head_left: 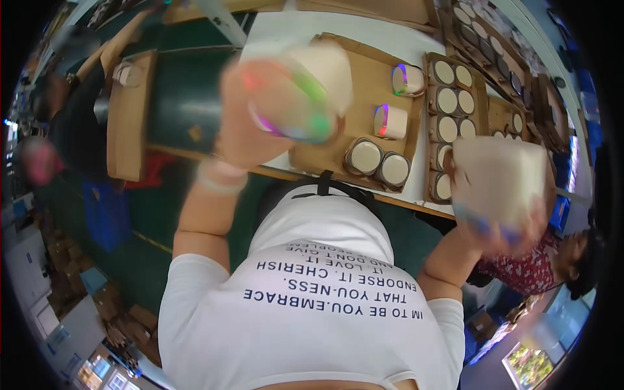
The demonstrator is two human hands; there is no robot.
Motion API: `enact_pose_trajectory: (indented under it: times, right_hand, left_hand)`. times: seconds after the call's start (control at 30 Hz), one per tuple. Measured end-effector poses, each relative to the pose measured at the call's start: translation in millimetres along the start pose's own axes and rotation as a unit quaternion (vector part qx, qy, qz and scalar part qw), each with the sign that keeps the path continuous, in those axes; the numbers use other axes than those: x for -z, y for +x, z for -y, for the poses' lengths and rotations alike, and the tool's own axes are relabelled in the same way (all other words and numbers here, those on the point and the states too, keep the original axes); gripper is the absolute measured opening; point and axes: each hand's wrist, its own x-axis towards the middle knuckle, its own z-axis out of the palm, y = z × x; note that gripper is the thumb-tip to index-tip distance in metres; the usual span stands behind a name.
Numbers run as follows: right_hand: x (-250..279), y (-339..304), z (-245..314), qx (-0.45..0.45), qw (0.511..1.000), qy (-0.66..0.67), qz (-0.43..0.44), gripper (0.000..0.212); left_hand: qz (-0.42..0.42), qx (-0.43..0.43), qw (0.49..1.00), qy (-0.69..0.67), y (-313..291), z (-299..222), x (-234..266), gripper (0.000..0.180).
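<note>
Held up over the tray's left side, my left hand is wrapped round a cream candle-like cylinder; motion smears both. Green, red and purple light glows from its ring-shaped end. On the right, my right hand grips another cream cylinder from below, its lower rim glowing blue. Between the hands lies a shallow cardboard tray. Inside it, two cylinders rest on their sides with purple-lit ends, and two unlit ones show round cream faces.
A cardboard box with rows of similar cylinders stands right of the tray on the white table. More filled boxes sit at the far right. One person is at the right, another at the left beside a cardboard box.
</note>
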Motion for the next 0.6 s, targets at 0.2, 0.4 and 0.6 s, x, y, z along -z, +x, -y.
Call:
enact_pose_trajectory:
  times: [0.2,0.4,0.6]
  right_hand:
    - [-89,-122,53,-0.762,0.583,0.28,-0.014,0.08]
    - [-146,-168,108,-0.555,0.78,0.129,0.26,0.093]
    - [-181,-134,107,-0.47,0.817,0.086,0.322,0.082]
  left_hand:
    - [0.13,0.176,0.967,0.127,-107,31,-82,0.071]
    - [0.336,0.162,0.922,0.101,-154,21,-133,0.083]
    - [0.37,0.205,0.902,0.089,-162,17,-161,0.085]
